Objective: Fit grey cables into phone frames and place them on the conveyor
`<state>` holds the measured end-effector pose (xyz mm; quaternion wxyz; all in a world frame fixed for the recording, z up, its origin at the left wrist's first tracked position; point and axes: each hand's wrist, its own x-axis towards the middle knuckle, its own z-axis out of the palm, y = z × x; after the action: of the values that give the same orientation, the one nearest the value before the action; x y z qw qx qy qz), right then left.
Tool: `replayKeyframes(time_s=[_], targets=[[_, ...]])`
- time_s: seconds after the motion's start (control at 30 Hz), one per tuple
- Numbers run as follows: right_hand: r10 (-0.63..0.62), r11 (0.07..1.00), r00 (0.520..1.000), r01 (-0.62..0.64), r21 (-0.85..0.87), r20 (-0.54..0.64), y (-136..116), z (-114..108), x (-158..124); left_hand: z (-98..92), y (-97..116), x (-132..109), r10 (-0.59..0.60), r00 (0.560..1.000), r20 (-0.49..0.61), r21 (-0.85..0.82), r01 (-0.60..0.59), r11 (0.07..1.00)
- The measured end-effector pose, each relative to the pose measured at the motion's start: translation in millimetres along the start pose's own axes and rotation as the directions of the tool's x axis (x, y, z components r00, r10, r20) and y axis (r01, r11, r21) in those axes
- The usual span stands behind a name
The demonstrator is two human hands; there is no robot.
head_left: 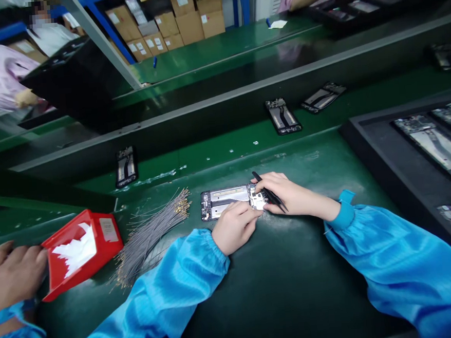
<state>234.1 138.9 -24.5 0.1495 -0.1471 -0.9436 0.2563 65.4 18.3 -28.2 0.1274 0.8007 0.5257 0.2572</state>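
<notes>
Right hand (286,189) grips black tweezers (274,198) at an opened smartphone (227,193) on the green counter (287,273); left hand (235,226) touches it, grip unclear. Cardboard cartons (190,27) stand beyond both.

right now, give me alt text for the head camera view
A left hand and a right hand holding black tweezers work at an opened phone on a green bench; gray wires and a red bin lie to its left.
</notes>
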Motion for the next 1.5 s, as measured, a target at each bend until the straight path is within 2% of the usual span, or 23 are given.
replayKeyframes(time_s=[0.67, 0.83, 1.0, 1.1, 1.2, 1.5], targets=[[0.06, 0.997, 0.994, -0.055, -0.051, 0.091, -7, -4, 12, -1.1, 3, 2, -0.026, 0.999, 0.037, 0.008, 0.025, 1.0], [0.063, 0.996, 0.994, -0.057, -0.063, 0.087, -9, -2, 12, -7.9, -1, 1, 0.027, 0.998, 0.064, 0.005, -0.027, 1.0], [0.067, 0.998, 0.992, -0.067, -0.006, 0.105, -2, -3, 10, -14.7, -13, -2, 0.037, 0.999, 0.03, -0.041, -0.035, 0.999], [0.085, 0.996, 0.99, -0.086, 0.0, 0.111, -1, -4, 10, -15.3, -18, -2, 0.086, 0.996, 0.022, -0.082, -0.084, 0.993], [0.095, 0.995, 0.989, -0.094, -0.012, 0.112, -2, -4, 11, -14.6, -20, 0, 0.119, 0.993, 0.011, -0.05, -0.118, 0.992], [0.131, 0.991, 0.98, -0.124, -0.058, 0.147, -7, -6, 16, -12.8, -20, -2, 0.126, 0.992, -0.016, -0.024, -0.126, 0.992]])
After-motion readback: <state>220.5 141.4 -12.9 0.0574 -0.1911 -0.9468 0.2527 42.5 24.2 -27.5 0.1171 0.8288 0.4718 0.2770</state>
